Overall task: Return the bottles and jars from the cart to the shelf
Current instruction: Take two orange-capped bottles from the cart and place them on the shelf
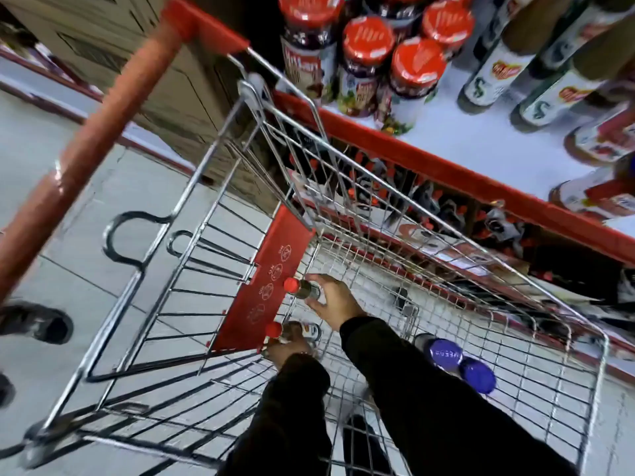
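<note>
Both my hands reach down into a wire shopping cart (460,235). My right hand (335,300) is shut on a small dark bottle with a red cap (302,288) near the cart's red flap. Just below it, my left hand (287,348) is shut on a second red-capped bottle (297,331). Two jars with blue lids (457,362) stand in the basket to the right of my arms. The white shelf (474,146) with a red front edge lies at the upper right.
Red-lidded jars (374,63) and tall bottles (508,60) stand on the shelf, with more jars (601,139) at its right. A lower shelf of red-capped bottles (429,207) shows through the cart wire. The red cart handle (113,121) crosses the left. Cardboard boxes (113,46) stand behind.
</note>
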